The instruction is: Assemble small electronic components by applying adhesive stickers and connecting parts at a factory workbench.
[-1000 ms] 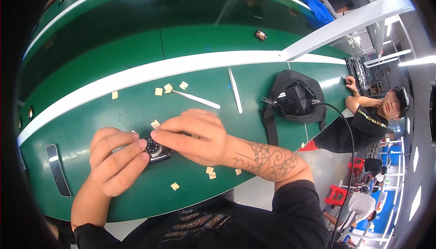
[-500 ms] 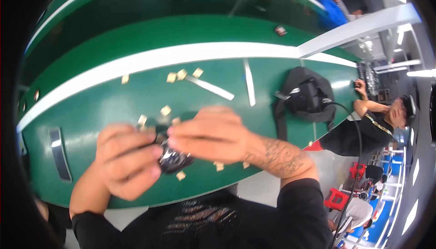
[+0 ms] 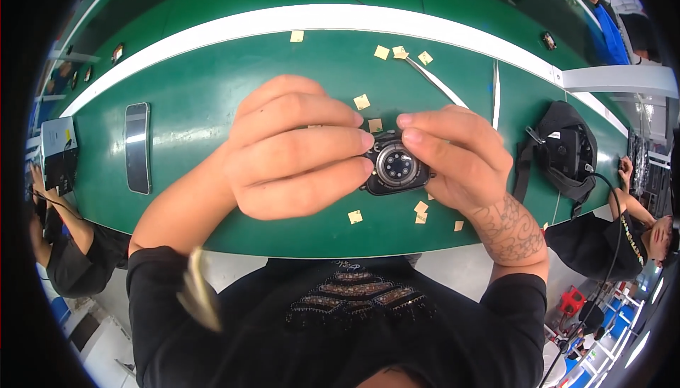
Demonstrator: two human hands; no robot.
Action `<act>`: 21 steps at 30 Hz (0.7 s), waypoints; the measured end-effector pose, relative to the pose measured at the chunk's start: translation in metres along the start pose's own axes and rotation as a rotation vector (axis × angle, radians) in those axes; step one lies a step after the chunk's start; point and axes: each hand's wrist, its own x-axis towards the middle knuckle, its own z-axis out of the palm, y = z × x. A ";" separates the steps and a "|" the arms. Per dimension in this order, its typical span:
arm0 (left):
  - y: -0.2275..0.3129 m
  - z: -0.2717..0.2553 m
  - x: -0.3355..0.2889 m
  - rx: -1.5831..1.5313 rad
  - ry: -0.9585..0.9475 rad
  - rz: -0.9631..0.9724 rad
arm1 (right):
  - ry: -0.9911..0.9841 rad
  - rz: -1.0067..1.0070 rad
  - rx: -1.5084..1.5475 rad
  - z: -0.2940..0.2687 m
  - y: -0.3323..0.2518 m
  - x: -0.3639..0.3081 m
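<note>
Between my two hands, above the near part of the green table (image 3: 212, 105), is a dark smartwatch case (image 3: 398, 168) with no strap showing. Its round sensor back faces up. The fingertips of my left hand (image 3: 297, 151) press together at the case's left side. My right hand (image 3: 460, 154) pinches the upper right edge with thumb and fingers. Small beige square pieces lie about the hands, such as one square (image 3: 362, 102) beyond them and another (image 3: 355, 217) nearer me. A blurred pale yellowish strip (image 3: 202, 292) shows beside my left sleeve.
A phone (image 3: 138, 147) lies to the left, with a white and black box (image 3: 60, 151) past it. White strips (image 3: 440, 85) lie beyond my right hand. A black bag (image 3: 563, 151) sits on the right. People work at both sides, and a white rail (image 3: 312, 18) crosses the table.
The view has swung, so the table and bag appear shifted. The watch, blurred before, now shows its back clearly, still between both hands. A pale blurred strip has appeared by my left sleeve.
</note>
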 end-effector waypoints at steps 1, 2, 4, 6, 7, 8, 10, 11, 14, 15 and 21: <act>-0.001 -0.001 0.000 0.015 -0.012 0.005 | -0.006 0.010 0.003 0.000 0.001 0.000; 0.001 -0.003 0.001 0.012 -0.014 -0.001 | -0.013 0.024 0.009 0.000 -0.001 -0.002; 0.003 -0.007 0.002 0.006 -0.061 -0.029 | -0.006 0.021 -0.005 0.002 0.000 0.001; 0.004 -0.008 0.003 0.026 -0.055 -0.044 | 0.011 -0.002 -0.001 0.003 -0.002 0.005; 0.004 -0.005 0.003 0.036 -0.039 -0.053 | -0.021 0.042 -0.035 -0.003 -0.006 0.001; -0.005 -0.003 0.004 0.037 -0.053 -0.006 | -0.036 0.067 -0.064 -0.001 -0.002 0.002; -0.006 -0.001 0.004 0.011 -0.112 -0.041 | 0.007 0.065 -0.050 0.002 0.006 0.003; -0.002 -0.002 0.003 0.015 -0.116 -0.048 | 0.013 0.071 -0.050 0.001 0.004 0.001; 0.000 0.001 0.000 0.021 -0.115 -0.032 | 0.019 0.080 -0.032 0.003 0.002 -0.003; -0.001 0.003 0.001 0.012 -0.108 -0.065 | 0.016 0.097 -0.031 0.003 0.003 -0.002; -0.007 0.004 -0.001 0.025 -0.089 -0.110 | 0.042 0.181 0.027 0.008 0.007 -0.002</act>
